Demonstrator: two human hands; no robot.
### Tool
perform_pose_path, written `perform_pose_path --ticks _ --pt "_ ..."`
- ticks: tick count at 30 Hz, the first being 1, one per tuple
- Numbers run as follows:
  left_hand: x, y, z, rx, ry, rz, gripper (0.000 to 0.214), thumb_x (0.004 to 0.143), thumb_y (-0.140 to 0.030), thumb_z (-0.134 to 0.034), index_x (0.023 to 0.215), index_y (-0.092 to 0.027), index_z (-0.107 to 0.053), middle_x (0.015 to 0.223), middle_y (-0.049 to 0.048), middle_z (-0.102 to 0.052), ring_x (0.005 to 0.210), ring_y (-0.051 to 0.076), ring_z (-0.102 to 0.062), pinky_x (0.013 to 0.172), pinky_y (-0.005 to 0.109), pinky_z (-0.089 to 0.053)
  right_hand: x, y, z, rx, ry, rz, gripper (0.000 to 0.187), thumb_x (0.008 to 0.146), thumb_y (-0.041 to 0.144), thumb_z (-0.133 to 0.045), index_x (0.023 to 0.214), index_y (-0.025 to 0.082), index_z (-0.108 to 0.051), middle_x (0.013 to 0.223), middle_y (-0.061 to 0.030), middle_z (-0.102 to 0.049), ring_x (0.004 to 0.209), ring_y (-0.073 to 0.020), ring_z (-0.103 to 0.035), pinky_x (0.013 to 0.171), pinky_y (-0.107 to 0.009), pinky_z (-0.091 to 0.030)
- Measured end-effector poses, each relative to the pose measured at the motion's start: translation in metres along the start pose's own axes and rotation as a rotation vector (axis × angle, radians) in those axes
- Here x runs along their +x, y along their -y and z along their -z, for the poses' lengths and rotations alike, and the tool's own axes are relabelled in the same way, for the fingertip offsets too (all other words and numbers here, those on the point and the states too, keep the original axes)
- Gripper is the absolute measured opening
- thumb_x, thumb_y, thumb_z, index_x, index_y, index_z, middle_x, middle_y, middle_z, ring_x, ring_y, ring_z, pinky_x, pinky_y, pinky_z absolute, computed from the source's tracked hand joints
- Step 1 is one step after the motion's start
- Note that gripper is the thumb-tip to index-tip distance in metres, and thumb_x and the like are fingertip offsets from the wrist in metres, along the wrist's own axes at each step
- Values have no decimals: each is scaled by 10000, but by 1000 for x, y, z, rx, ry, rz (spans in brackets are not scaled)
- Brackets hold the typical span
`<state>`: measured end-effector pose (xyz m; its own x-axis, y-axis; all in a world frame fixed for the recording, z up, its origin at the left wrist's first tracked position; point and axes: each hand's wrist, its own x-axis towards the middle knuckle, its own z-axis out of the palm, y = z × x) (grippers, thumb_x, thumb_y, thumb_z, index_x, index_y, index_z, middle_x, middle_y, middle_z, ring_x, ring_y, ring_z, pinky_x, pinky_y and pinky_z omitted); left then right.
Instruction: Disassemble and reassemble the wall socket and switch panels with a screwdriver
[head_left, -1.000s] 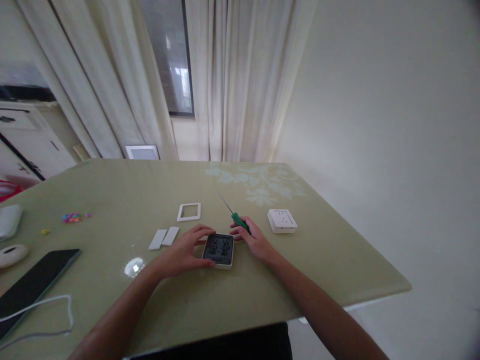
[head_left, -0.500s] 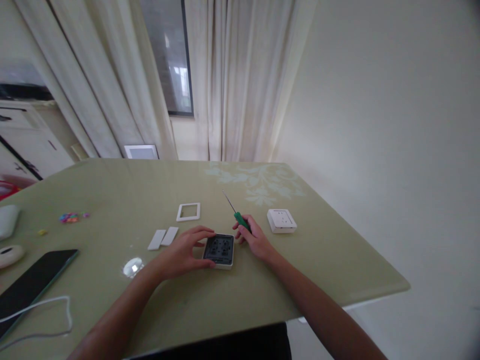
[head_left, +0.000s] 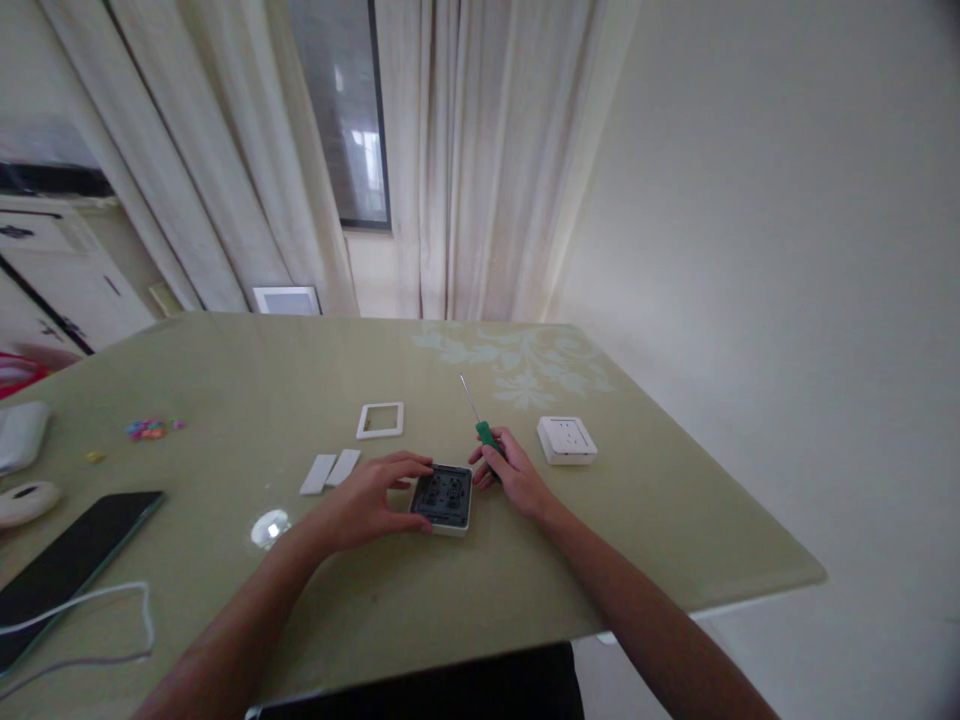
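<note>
With thumb and fingers on opposite edges, my left hand (head_left: 379,502) grips a square wall socket (head_left: 442,497) whose dark inner face is turned up. The socket lies on the table. To its right, my right hand (head_left: 517,475) is closed around the green handle of a screwdriver (head_left: 487,434), whose thin metal shaft points up and away from me. Beyond the left hand lie a white square frame (head_left: 380,420) and two small white cover strips (head_left: 318,474). A second, white wall socket (head_left: 567,441) sits right of the right hand, its slotted face up.
On the left of the green-topped table (head_left: 247,380) are a dark phone (head_left: 79,535), a white cable (head_left: 112,590), a white case (head_left: 22,436) and small colourful bits (head_left: 150,429). A clear round object (head_left: 270,529) lies near my left forearm. Wall and curtains stand behind.
My right hand has tilted the screwdriver slightly more upright, its tip shifting right. The left hand keeps its hold on the socket. The whole view has shifted a little.
</note>
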<state>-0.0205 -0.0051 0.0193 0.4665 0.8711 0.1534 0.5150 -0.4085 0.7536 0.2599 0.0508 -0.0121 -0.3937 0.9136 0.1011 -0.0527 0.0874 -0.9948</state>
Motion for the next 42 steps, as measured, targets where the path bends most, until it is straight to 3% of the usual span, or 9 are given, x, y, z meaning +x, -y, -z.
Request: perform_pose_path --ticks 6,12,21,25,29,32,34,37,42 --pt "1 -5 3 101 -21 -41 560 788 -491 -918 1274 -263 -759 1388 112 -727 1197 313 -726 1020 475 -620 1 -2 3 29 -36 25 401 982 567 -669 1166 242 -524 1006 -18 -716 755 -152 -756 701 -310 -634" --pt "-3 -1 2 80 -5 -29 738 776 -482 -916 1431 -275 -646 1459 122 -651 998 253 -731 952 444 -633 1 3 5 59 -32 53 420 982 594 -655 1173 248 -513 960 -9 -708 699 -161 -754 609 -297 -608" --pt "2 -6 -9 108 -18 -36 617 833 -435 -868 1375 -250 -639 1310 95 -668 939 224 -698 892 395 -614 0 6 4 84 -32 59 462 948 626 -697 1153 246 -534 949 -18 -731 741 -180 -777 656 -315 -619" --pt "4 -9 -18 145 -69 -9 723 814 -492 -881 1432 -233 -609 1320 118 -683 986 258 -721 900 408 -624 2 6 4 77 -102 67 479 926 634 -719 1141 244 -545 923 -4 -715 722 -168 -760 598 -274 -578" --pt "10 11 -5 274 -212 19 668 913 -606 -746 1458 -240 -620 1438 139 -676 1148 303 -717 1002 443 -600 1 8 5 72 -159 69 484 918 652 -713 1115 241 -552 890 1 -705 641 -150 -714 531 -256 -532" --pt "18 39 19 475 -383 195 487 1060 -550 -472 1354 -233 -695 1308 108 -760 1097 270 -741 916 386 -617 -1 10 4 74 -189 67 466 934 643 -695 1121 237 -563 885 -1 -704 608 -136 -684 521 -253 -510" --pt "21 58 33 567 -443 283 470 1058 -456 -426 1319 -197 -718 1270 142 -784 1146 324 -728 985 470 -582 -3 12 4 77 -201 62 444 948 623 -689 1130 236 -569 885 -2 -707 603 -131 -672 530 -255 -506" --pt "19 79 42 644 -435 343 445 1014 -355 -435 1298 -192 -736 1293 164 -786 1182 381 -711 1029 555 -531 -5 15 5 83 -209 50 425 962 604 -686 1139 233 -576 887 -4 -707 593 -126 -658 528 -254 -489" --pt "13 89 44 703 -373 346 471 1034 -380 -393 1211 -178 -779 1258 160 -790 1149 367 -716 1029 501 -534 -9 19 8 96 -234 7 438 961 607 -698 1143 224 -590 884 -7 -707 581 -117 -638 533 -255 -475"
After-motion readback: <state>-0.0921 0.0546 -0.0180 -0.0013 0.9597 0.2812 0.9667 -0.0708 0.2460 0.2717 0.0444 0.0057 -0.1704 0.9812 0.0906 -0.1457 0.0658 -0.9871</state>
